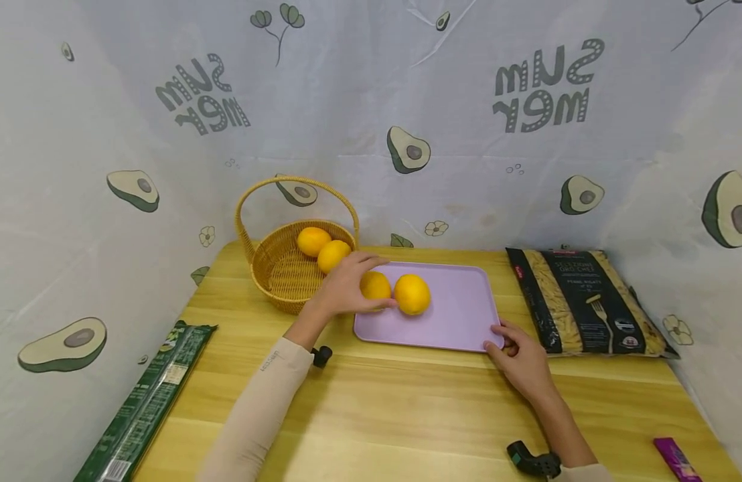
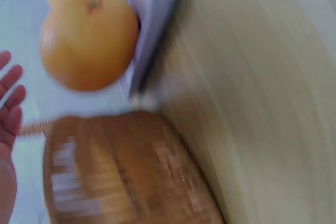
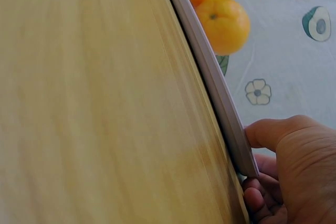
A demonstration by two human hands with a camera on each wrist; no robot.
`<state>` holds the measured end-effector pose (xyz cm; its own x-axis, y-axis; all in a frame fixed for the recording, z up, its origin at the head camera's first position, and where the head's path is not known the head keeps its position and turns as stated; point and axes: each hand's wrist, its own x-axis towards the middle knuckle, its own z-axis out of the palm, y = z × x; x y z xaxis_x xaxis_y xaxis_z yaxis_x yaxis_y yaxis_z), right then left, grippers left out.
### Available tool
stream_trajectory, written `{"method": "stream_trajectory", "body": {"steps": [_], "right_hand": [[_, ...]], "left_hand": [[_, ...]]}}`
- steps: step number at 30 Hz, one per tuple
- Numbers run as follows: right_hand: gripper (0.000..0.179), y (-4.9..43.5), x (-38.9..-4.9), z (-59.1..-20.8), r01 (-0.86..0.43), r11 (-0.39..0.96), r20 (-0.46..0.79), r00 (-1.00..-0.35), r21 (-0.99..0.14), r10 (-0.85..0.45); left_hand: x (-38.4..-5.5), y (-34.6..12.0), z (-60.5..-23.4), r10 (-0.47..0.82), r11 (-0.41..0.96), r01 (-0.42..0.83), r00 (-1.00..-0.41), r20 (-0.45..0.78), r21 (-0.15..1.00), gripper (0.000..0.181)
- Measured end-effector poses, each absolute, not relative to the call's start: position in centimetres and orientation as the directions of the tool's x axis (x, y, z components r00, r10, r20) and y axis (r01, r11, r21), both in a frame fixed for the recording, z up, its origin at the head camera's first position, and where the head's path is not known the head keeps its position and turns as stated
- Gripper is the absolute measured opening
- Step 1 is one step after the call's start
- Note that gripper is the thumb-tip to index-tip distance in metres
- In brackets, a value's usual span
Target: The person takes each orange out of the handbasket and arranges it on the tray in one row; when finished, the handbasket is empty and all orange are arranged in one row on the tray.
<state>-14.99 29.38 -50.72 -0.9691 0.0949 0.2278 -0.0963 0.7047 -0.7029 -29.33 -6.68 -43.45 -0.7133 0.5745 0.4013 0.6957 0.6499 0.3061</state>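
One corner of a flat, rectangular lilac plastic tray (image 1: 461, 301), the near right, pinched in the bare right hand (image 1: 522, 361), thumb on the rim, fingers curled beneath. Well apart from that, spreads the bare left hand (image 1: 347, 281) over the tray's left end, fingers and thumb parted about a round, bright orange fruit (image 1: 375, 286). Shows fingers clear of its skin in the blurred left wrist view; cannot tell of thumb contact from the head view. Just right of it, a second round orange fruit (image 1: 412, 294), also on the tray. Close by the tray's left end, a round tan wicker basket (image 1: 292, 274) with a tall arched handle, containing two more orange fruits (image 1: 313, 242). To the tray's right, a black-and-clear plastic bag of penne pasta (image 1: 578, 301), lying flat on the pale wood-grain table (image 1: 407, 408). Along the left edge, a long green plastic packet (image 1: 148, 402); near the front right, a small purple packet (image 1: 676, 458). Behind, a white cloth (image 1: 347, 134) printed with avocados and lettering.
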Motion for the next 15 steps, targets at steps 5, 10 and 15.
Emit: {"method": "stream_trajectory", "body": {"steps": [5, 10, 15], "right_hand": [[0.044, 29.6, -15.1, -50.8, -0.081, 0.719, 0.222, -0.969, -0.690, 0.104], [0.044, 29.7, -15.1, -50.9, -0.091, 0.723, 0.233, -0.967, -0.685, 0.099], [0.045, 29.5, -15.3, -51.0, -0.094, 0.721, 0.229, -0.969, -0.687, 0.092]], "left_hand": [[-29.6, -10.4, -42.6, 0.492, 0.625, 0.688, -0.714, 0.498, 0.368, 0.060], [-30.7, -13.8, -41.9, 0.391, 0.680, 0.553, -0.829, 0.401, 0.481, 0.051], [-32.3, -15.6, -41.9, 0.406, 0.752, 0.454, -0.890, 0.207, 0.477, 0.068]]}}
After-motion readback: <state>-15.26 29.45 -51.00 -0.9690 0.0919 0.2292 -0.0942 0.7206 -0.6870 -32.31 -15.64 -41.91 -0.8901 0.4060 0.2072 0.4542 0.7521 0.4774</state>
